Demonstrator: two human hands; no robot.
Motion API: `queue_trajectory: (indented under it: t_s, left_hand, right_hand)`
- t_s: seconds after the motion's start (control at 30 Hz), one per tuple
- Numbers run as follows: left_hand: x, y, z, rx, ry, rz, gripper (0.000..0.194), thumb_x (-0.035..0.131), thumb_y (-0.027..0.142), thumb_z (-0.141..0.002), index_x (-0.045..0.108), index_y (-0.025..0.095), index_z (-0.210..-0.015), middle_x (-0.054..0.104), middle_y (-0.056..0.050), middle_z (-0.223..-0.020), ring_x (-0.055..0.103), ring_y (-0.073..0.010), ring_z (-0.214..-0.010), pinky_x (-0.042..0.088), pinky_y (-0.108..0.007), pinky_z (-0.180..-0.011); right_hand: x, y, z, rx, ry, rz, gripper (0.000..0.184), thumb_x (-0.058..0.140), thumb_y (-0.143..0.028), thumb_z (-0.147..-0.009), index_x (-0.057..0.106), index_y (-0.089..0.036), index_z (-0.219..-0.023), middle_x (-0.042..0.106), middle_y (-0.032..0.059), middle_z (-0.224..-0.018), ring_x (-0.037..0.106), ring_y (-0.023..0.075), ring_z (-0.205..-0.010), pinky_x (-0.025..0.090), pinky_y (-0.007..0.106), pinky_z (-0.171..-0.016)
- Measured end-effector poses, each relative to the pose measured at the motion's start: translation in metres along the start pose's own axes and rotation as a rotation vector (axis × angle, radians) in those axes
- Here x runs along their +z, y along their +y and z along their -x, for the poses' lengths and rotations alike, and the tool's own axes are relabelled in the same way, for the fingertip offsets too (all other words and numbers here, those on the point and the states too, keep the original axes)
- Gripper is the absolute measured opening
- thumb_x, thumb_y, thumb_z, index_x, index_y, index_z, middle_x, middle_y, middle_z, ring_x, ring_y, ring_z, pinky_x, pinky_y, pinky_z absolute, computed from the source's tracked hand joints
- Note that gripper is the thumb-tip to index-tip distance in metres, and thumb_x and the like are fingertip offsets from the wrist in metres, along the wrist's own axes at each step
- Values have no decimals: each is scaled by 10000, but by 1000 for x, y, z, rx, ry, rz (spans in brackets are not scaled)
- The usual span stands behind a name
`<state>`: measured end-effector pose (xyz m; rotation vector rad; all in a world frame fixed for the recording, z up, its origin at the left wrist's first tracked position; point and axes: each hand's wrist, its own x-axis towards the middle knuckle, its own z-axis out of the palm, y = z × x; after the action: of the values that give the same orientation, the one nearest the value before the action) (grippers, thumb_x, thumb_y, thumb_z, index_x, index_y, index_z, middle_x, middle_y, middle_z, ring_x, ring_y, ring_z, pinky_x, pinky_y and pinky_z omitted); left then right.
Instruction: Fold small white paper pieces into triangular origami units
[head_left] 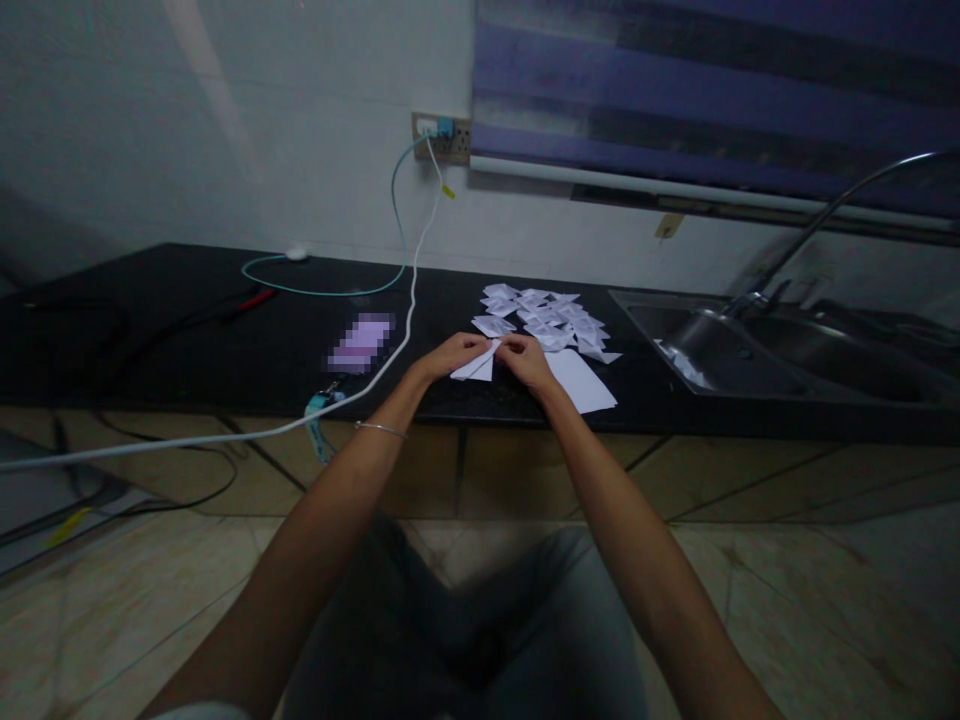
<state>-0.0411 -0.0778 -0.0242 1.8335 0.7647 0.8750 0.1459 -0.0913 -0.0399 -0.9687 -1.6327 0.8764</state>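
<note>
Both my hands meet over a folded sheet of white paper near the front of the black counter. My left hand pinches its upper left part, the fingers closed. On the other side, my right hand grips the upper right corner with bent fingers. Just behind lie several folded white paper pieces, spread in a loose cluster. Flat white sheets rest beside my right wrist, partly under that arm. The fingertips partly cover the folds in the held paper.
A white cable runs from the wall socket across the counter, left of my hands. Near it are a blurred-out phone-like object and a teal strap over the edge. At right is a metal sink with a tall faucet.
</note>
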Motion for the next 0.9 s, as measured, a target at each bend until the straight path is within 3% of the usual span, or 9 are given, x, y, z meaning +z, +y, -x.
queue_trajectory:
  t_s: [0.2, 0.3, 0.63, 0.9]
  left_hand:
    - [2, 2, 0, 10, 96, -90, 348, 566, 433, -851, 554, 156, -641, 467, 26, -598, 414, -100, -565, 303, -216, -522]
    - [2, -3, -2, 39, 119, -121, 354, 546, 427, -853, 502, 168, -616, 419, 34, -586, 385, -96, -561, 284, -217, -519]
    - [3, -7, -3, 143, 111, -191, 385, 498, 477, -892, 485, 172, -658, 439, 26, -643, 396, -106, -614, 307, -224, -558]
    - [4, -3, 0, 105, 97, -134, 399, 553, 514, -878, 647, 134, -805, 592, -5, -740, 502, -133, -709, 395, -232, -640]
  right_hand:
    - [0, -5, 0, 54, 127, -88, 269, 669, -464, -760, 672, -197, -792, 645, 0, -678, 536, 127, -568, 436, 258, -550]
    - [0, -7, 2, 22, 141, -70, 289, 721, -466, -726, 693, -195, -821, 673, 13, -727, 567, 143, -626, 455, 264, -570]
    - [0, -1, 3, -30, 161, 29, 298, 724, -446, -731, 763, -166, -826, 730, 51, -790, 633, 208, -758, 495, 320, -671]
    - [0, -4, 5, -31, 83, 4, 368, 735, -512, -742, 776, -164, -854, 730, 49, -794, 618, 194, -737, 480, 307, -662]
